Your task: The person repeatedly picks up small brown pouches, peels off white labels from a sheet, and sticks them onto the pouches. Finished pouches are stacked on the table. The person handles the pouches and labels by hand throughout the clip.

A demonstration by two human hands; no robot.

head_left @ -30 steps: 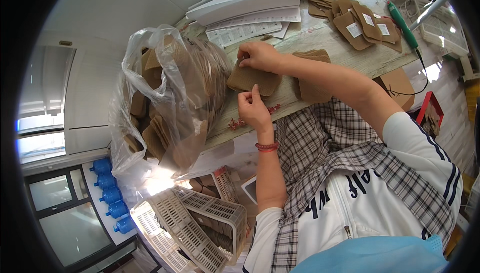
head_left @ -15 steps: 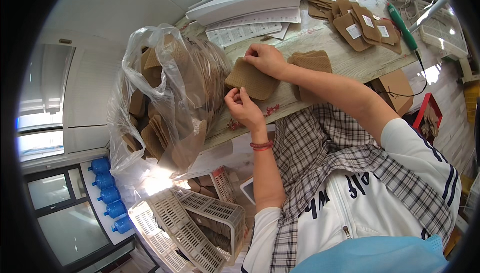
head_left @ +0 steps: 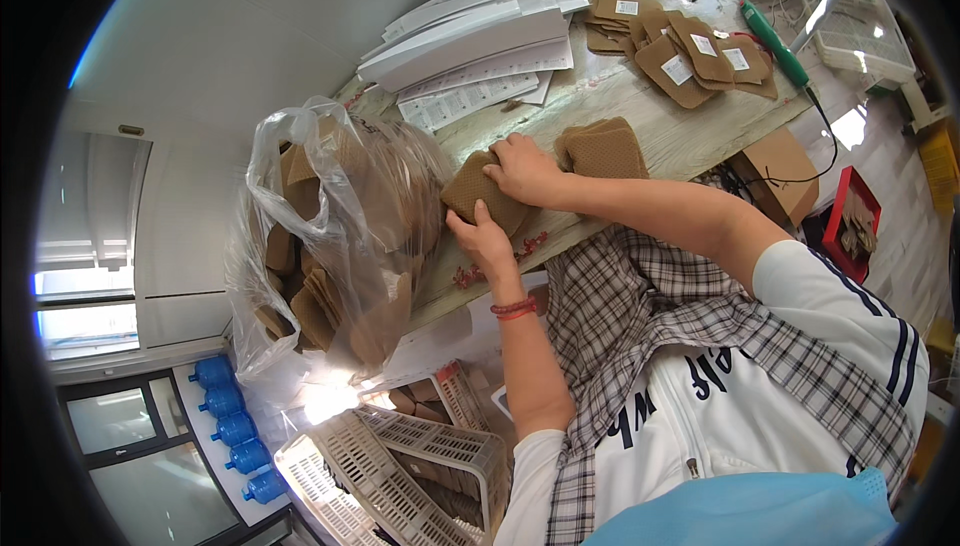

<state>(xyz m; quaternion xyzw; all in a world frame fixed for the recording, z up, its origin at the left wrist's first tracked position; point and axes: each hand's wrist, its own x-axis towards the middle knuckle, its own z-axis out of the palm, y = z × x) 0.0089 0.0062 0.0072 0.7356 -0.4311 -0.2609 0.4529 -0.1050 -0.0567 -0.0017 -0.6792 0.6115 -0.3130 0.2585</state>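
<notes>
My left hand (head_left: pixel 484 244) holds the near edge of a small stack of brown, dimpled, round-cornered pads (head_left: pixel 466 186), its thumb on top. My right hand (head_left: pixel 526 172) lies over the stack's right side with its fingers bent around the edge. How many pads are in the stack I cannot tell. Close to my right wrist lies a second pile of the same pads (head_left: pixel 604 148). Left of my hands stands a clear plastic bag (head_left: pixel 330 216) full of similar brown pads, almost touching the held stack.
Printed white paper sheets (head_left: pixel 470 46) spread across the table's far side. Brown pads with white labels (head_left: pixel 690 61) lie at the far right, beside a green corded tool (head_left: pixel 775 43). Plastic crates (head_left: pixel 400 466) stand below. A cardboard box (head_left: pixel 775 176) and a red box (head_left: pixel 853 224) sit right.
My right hand has gone from pinching the stack's far corner to lying across its right side. My left hand stays at the near edge. The whole view has shifted slightly.
</notes>
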